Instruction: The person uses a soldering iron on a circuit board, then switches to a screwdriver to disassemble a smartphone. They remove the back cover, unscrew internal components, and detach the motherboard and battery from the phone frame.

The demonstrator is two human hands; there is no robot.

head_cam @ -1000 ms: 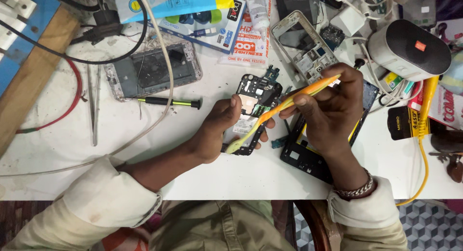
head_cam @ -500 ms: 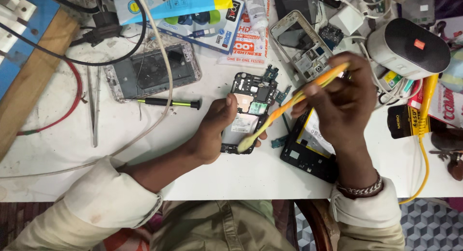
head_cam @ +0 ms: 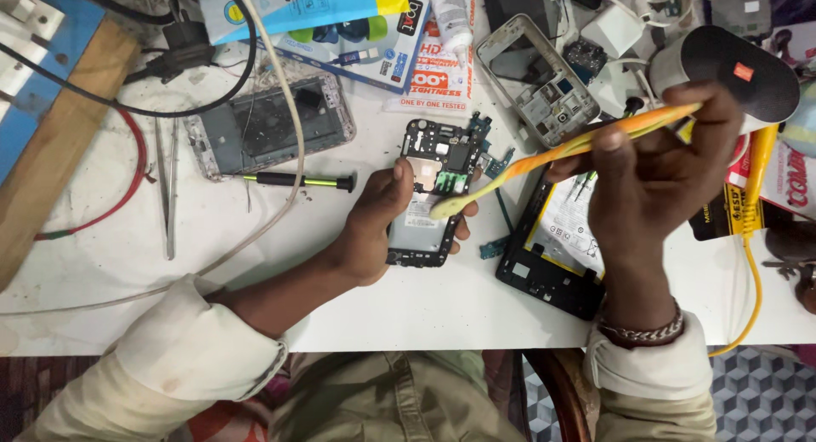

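Observation:
My left hand (head_cam: 381, 223) grips an opened phone (head_cam: 432, 187) with its circuit board showing, held flat on the white table (head_cam: 255, 263). My right hand (head_cam: 659, 174) holds a long orange and yellow toothbrush-like tool (head_cam: 561, 153). Its pale head rests over the phone's lower middle, near my left fingertips. A black phone frame with a white battery (head_cam: 557, 246) lies under my right wrist.
A silver phone shell (head_cam: 268, 123) and a black and green screwdriver (head_cam: 297, 180) lie to the left. Tweezers (head_cam: 167, 187), cables, packaging (head_cam: 340, 17), another phone frame (head_cam: 535, 81) and a grey cylindrical speaker (head_cam: 735, 68) crowd the back. A wood and blue block (head_cam: 42, 119) is far left.
My right hand has risen and moved right, drawing the orange tool's handle away. The tool's head has slid down along the phone. The left hand keeps its hold.

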